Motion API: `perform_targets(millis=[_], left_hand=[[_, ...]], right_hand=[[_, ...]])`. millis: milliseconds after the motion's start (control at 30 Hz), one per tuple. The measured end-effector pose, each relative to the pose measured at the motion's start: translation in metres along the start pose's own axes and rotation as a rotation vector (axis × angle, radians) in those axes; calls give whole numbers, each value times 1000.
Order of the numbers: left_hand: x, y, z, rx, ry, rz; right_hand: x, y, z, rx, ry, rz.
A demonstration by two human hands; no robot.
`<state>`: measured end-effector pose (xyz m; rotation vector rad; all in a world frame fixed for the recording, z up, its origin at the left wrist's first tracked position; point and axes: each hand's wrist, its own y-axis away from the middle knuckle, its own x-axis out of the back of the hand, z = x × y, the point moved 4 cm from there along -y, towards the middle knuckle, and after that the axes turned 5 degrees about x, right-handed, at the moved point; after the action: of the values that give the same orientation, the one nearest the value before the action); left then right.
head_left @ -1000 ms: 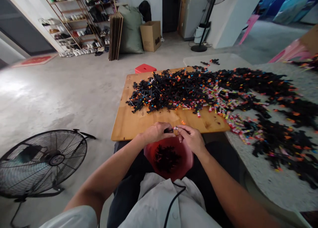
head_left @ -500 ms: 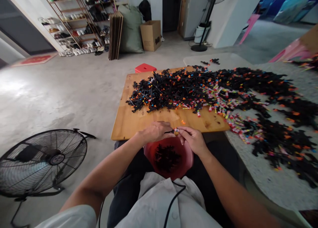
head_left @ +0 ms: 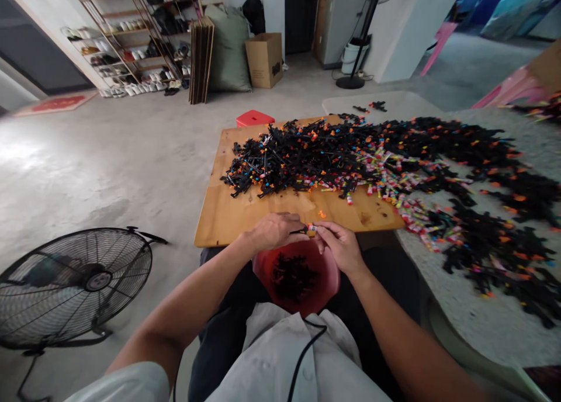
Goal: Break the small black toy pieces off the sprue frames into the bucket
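Both my hands meet over the near edge of a wooden board (head_left: 228, 215). My left hand (head_left: 274, 231) pinches a small black plastic piece (head_left: 299, 232). My right hand (head_left: 339, 246) holds a small orange-tipped coloured piece (head_left: 311, 230) against the end of that black piece. Right below them, on my lap, sits a red bowl (head_left: 329, 276) with several black pieces inside. A big heap of black pieces with orange and blue tips (head_left: 307, 153) covers the far half of the board. Small striped coloured pieces (head_left: 394, 186) lie scattered to its right.
A grey stone table (head_left: 491, 320) to the right carries more black pieces. A floor fan (head_left: 74, 285) stands at my left on the concrete floor. A red stool (head_left: 254, 119) is behind the board. Shelves, a cardboard box (head_left: 264, 60) and a standing fan base are at the back.
My hands stay together at the board's edge. The coloured piece in my right fingers has closed up against the black piece in my left. The view has shifted slightly.
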<state>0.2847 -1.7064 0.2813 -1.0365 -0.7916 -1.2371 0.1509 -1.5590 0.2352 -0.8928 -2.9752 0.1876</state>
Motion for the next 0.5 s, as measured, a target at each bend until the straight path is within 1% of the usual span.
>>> perform_targets(millis=[200,500], left_hand=[[0,0,2,-19,-6,-29],[8,1,8,-1,63,-42]], right_hand=[[0,2,10,-53,-52,20],[4,6,5,0,86,-88]])
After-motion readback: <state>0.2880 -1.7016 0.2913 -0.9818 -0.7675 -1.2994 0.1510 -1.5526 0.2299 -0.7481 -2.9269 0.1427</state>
